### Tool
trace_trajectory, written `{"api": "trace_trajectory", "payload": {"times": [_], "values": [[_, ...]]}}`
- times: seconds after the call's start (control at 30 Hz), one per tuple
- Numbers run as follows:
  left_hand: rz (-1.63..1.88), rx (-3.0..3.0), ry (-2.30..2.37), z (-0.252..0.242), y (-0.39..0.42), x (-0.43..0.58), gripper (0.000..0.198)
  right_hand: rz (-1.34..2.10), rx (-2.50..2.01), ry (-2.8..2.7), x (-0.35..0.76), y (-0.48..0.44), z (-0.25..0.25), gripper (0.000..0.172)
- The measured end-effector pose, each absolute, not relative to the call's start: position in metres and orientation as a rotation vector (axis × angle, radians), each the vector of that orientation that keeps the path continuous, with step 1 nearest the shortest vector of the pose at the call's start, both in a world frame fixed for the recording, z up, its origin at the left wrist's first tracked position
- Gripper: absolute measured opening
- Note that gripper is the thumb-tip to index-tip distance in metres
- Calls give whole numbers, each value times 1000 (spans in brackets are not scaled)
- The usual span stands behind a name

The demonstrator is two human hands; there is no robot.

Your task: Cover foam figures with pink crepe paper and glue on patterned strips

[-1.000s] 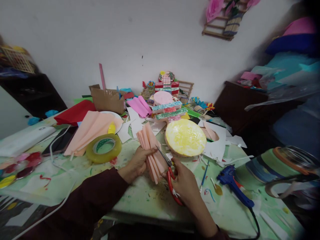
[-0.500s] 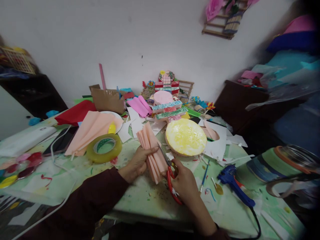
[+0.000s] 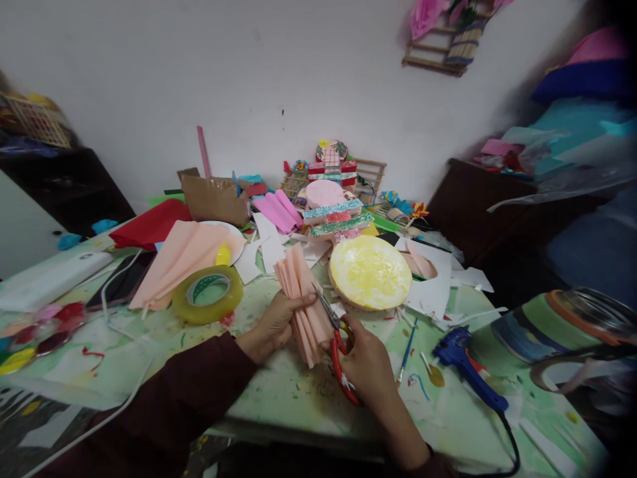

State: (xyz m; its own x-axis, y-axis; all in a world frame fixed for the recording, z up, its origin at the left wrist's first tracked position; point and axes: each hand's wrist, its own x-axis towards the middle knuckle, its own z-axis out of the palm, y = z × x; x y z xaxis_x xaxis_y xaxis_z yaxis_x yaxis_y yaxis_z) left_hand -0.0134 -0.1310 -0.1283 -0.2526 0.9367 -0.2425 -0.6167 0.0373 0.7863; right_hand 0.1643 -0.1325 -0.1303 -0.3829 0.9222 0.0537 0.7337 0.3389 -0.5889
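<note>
My left hand (image 3: 277, 326) is closed on a pleated strip of peach crepe paper (image 3: 309, 332), its thumb lying across the folds. The paper stands tilted above the table, its folds fanned at the top and bottom ends. In my right hand (image 3: 369, 365) is a pair of scissors (image 3: 343, 378) with red handles, fingers wrapped through the loops. The metal blades point up and left and lie against the paper's right edge. Whether they are cutting into it I cannot tell. Behind the scissors sits a round yellow-painted disc (image 3: 371, 272).
A roll of clear tape (image 3: 233, 295) lies left of the paper, beside a larger peach crepe sheet (image 3: 169, 262). On the right are a paintbrush (image 3: 408, 348), a blue glue gun (image 3: 470, 372) and a big jar (image 3: 527, 328). A cardboard box (image 3: 213, 199) stands at the back.
The paper and scissors have shifted very slightly; both hands keep the same grip in nearly the same place. Nothing else on the table has visibly moved.
</note>
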Motion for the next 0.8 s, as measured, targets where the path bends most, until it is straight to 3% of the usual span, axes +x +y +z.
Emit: {"api": "trace_trajectory", "payload": {"times": [0.53,0.8], "values": [[1528,463,945,-134,-130,-12,47,793,-1402,-2165,157,-132,-134,30],[1523,497,940,-135,-132,-11,46,767,-1423,-2169,159,-132,-133,36]]}}
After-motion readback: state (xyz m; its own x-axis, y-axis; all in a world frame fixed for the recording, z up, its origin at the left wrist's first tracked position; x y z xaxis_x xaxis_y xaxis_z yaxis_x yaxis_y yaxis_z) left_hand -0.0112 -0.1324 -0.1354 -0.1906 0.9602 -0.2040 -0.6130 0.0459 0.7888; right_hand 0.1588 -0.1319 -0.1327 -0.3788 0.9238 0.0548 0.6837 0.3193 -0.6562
